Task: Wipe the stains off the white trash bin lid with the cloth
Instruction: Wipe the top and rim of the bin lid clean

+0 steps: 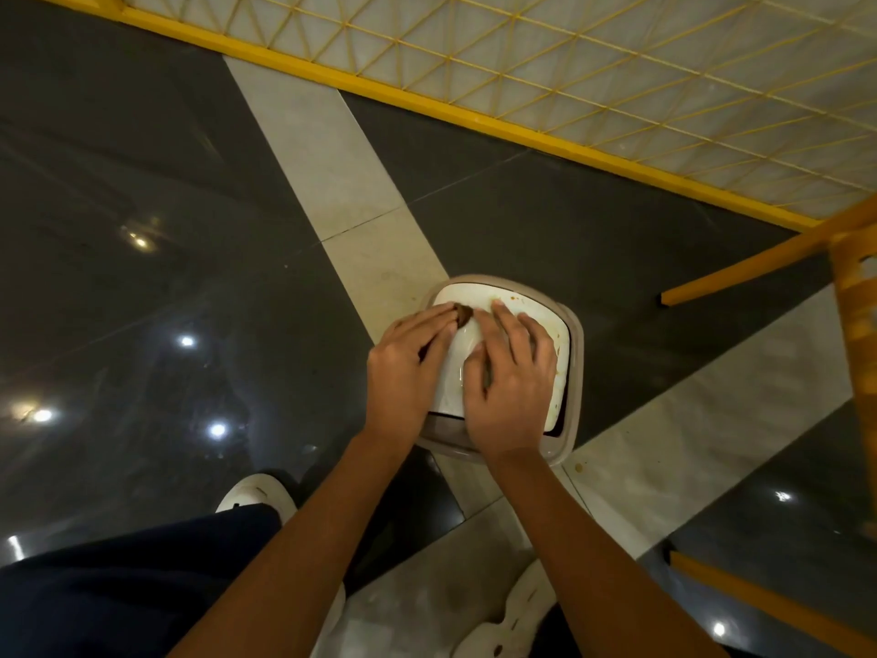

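One cloth (462, 314) under left hand (403, 372), on lid (474, 293).

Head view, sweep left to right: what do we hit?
White shoe → left hand → right hand → yellow wooden frame. Trash bin lid and cloth overlap the hands, so omitted.

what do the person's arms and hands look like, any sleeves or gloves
The left hand and right hand are bare: no gloves, rings or watch show. Both forearms are uncovered too, no sleeve in view.
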Demonstrator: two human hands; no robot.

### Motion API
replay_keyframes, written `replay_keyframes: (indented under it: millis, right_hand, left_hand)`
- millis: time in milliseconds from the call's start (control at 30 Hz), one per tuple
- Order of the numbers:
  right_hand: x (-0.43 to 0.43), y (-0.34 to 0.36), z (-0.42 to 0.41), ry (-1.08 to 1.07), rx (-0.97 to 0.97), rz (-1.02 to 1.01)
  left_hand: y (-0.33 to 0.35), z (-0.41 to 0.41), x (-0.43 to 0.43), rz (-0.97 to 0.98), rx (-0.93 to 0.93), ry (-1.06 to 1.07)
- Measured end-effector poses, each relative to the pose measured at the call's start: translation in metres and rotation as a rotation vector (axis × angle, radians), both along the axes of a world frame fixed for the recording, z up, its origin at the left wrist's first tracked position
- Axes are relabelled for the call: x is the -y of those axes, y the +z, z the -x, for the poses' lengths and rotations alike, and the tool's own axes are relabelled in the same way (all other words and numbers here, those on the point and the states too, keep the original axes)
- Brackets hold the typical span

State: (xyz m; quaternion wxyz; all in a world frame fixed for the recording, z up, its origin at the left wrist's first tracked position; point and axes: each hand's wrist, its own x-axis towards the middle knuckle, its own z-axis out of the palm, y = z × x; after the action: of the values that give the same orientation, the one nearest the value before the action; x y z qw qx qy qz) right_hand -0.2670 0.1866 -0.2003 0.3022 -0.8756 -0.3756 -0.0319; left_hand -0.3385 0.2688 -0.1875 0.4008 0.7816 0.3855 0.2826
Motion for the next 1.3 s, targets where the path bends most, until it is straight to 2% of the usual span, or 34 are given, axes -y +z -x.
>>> replay_keyframes:
  millis: [100, 267, 400, 567, 667, 733, 867, 1000, 1133, 1233, 1300]
  right_hand:
    - [-0.001, 0.001, -0.001, 0.002, -0.01, -0.012]
    - [-0.001, 0.001, -0.001, 0.0, -0.019, -0.013]
    - [-0.001, 0.0, 0.0, -0.013, 0.001, 0.014]
    - [-0.004, -0.001, 0.0, -0.026, -0.024, -0.008]
    - [-0.003, -0.001, 0.0, -0.033, -0.035, 0.004]
    - [-0.004, 0.0, 0.003, -0.054, -0.043, 0.017]
    - [-0.01, 0.003, 0.022, -0.281, -0.11, -0.022]
    - [-0.027, 0.006, 0.056, -0.599, -0.259, -0.1]
    - [-0.044, 0.015, 0.08, -0.782, -0.404, -0.204]
    - [-0.04, 0.03, 0.081, -0.813, -0.41, -0.319]
    - [-0.029, 0.044, 0.074, -0.711, -0.399, -0.385]
  left_hand:
    - [0.007, -0.013, -0.005, 0.106, 0.014, 0.051]
    - [0.002, 0.014, 0.029, -0.039, 0.006, -0.026]
    - [-0.004, 0.025, 0.038, 0.053, 0.092, 0.04]
    - [0.005, 0.021, 0.041, 0.02, -0.009, 0.05]
    - [-0.001, 0.034, 0.054, 0.125, 0.014, 0.065]
    - [0.0, 0.035, 0.048, 0.098, -0.024, 0.024]
    - [0.006, 0.029, 0.024, -0.014, -0.016, -0.028]
    - [0.023, 0.033, -0.017, -0.006, -0.11, -0.334]
    - [0.043, 0.022, -0.04, 0.074, -0.299, -0.545]
    - [0.064, 0.008, -0.039, 0.194, -0.411, -0.492]
    - [0.078, -0.001, -0.032, 0.244, -0.358, -0.349]
